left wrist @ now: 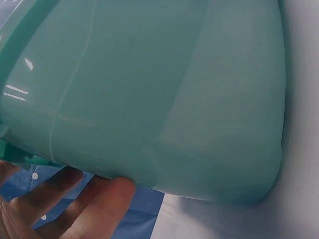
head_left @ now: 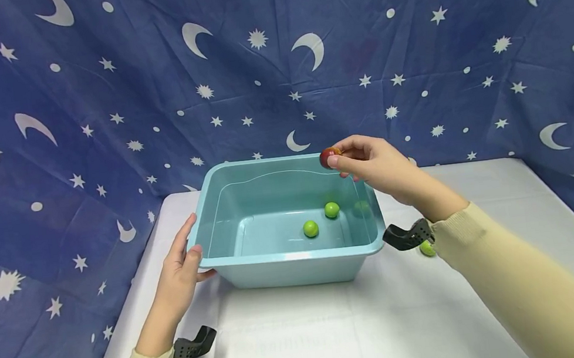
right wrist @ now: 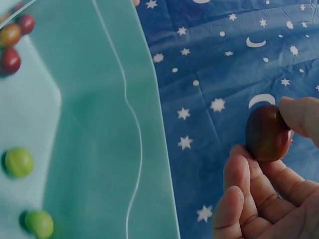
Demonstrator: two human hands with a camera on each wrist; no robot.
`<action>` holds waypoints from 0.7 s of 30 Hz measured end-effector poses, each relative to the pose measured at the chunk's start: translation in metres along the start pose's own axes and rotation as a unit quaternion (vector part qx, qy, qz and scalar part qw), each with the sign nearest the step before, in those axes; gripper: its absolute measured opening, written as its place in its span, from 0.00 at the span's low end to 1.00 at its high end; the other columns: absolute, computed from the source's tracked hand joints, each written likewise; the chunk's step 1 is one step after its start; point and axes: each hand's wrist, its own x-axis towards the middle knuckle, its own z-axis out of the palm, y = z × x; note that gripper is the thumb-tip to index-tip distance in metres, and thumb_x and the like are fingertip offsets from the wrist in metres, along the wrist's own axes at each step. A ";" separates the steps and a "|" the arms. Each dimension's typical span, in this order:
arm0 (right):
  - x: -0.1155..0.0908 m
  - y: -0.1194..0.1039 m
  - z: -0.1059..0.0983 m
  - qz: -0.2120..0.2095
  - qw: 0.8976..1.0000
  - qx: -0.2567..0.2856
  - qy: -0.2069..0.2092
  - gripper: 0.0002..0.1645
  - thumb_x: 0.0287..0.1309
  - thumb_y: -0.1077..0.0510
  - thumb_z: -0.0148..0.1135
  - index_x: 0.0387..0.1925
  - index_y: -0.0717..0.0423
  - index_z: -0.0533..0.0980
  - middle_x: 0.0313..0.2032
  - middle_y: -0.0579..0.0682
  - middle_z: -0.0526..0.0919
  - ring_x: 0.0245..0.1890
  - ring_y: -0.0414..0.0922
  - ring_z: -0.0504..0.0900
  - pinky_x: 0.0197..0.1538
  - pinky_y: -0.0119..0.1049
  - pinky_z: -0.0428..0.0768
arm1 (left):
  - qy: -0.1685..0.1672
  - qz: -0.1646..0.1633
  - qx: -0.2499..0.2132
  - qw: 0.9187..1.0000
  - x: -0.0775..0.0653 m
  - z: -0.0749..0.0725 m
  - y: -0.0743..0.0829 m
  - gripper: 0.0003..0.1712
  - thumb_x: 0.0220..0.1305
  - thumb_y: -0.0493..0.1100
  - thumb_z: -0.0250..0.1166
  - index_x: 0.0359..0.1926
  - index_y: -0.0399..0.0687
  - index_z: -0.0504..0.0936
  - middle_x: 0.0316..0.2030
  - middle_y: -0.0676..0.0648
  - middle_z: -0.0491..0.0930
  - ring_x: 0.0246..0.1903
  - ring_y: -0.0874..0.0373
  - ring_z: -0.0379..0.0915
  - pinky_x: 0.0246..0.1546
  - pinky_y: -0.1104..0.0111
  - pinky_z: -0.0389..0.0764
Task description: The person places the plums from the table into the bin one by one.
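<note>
1. Nearest, pale sleeves [head_left: 532, 281] on both arms; a black clip [head_left: 195, 345] at each wrist; beneath, a white surface [head_left: 284, 344];
2. Next, at left, the left hand [head_left: 177, 271], pinching the tub [head_left: 287, 273] by its left rim, thumb on top, other fingers outside; with a slack or uneven hold, some risk of sliding or tilting the tub;
3. Right of the tub, a loose green fruit [head_left: 427, 250] on the surface, partly hidden behind the right wrist's clip; liable to roll if brushed by the sleeve;
4. On the tub's floor, toward the right, two green fruits [head_left: 311, 228], near each other but apart; likely to scatter under a hard drop; also, in the right wrist view, several red and orange fruits [right wrist: 11, 60] at the upper left edge; cannot tell exactly where resting;
5. Farther, by the far rim, the right hand [head_left: 370, 163], pinching a dark red fruit [head_left: 326, 157] between thumb and fingers, in the air; perhaps not squarely over the opening; if released too far back, likely to clip the rim or fall behind the tub; if squeezed hard, prone to slip, being smooth and rounded;
6. Farthest, a blue curtain [head_left: 255, 88] with white moons and stars, just behind the surface; apt to hide a stray drop.
</note>
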 end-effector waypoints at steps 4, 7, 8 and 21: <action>0.015 -0.006 0.014 0.006 1.000 0.028 -0.002 0.29 0.57 0.37 0.65 0.52 0.49 0.75 0.46 0.50 0.82 0.44 0.50 0.78 0.46 0.44 0.78 | -0.001 -0.001 0.000 1.000 -0.001 0.001 0.001 0.31 0.75 0.46 0.47 0.75 0.64 0.53 0.72 0.43 0.50 0.52 0.35 0.69 0.35 0.54 0.85; 0.026 -0.009 0.024 0.008 0.999 0.037 0.000 0.29 0.56 0.37 0.65 0.51 0.50 0.76 0.47 0.50 0.81 0.44 0.51 0.78 0.46 0.42 0.78 | -0.002 -0.003 0.001 1.000 -0.001 0.001 0.001 0.31 0.75 0.46 0.47 0.75 0.64 0.53 0.73 0.44 0.49 0.53 0.35 0.68 0.35 0.53 0.85; 0.029 -0.009 0.027 0.008 0.999 0.038 0.000 0.29 0.56 0.37 0.65 0.51 0.51 0.76 0.47 0.50 0.82 0.44 0.51 0.78 0.46 0.42 0.78 | -0.002 -0.004 0.002 1.000 -0.001 0.001 0.002 0.31 0.75 0.46 0.47 0.75 0.65 0.53 0.73 0.44 0.49 0.53 0.35 0.68 0.35 0.53 0.85; 0.058 -0.011 0.067 0.038 0.999 -0.006 -0.032 0.24 0.55 0.47 0.70 0.46 0.55 0.74 0.40 0.54 0.81 0.38 0.48 0.79 0.42 0.41 0.79 | -0.003 -0.009 -0.002 1.000 0.000 0.000 0.003 0.31 0.75 0.47 0.47 0.75 0.65 0.53 0.74 0.45 0.47 0.55 0.34 0.67 0.35 0.53 0.85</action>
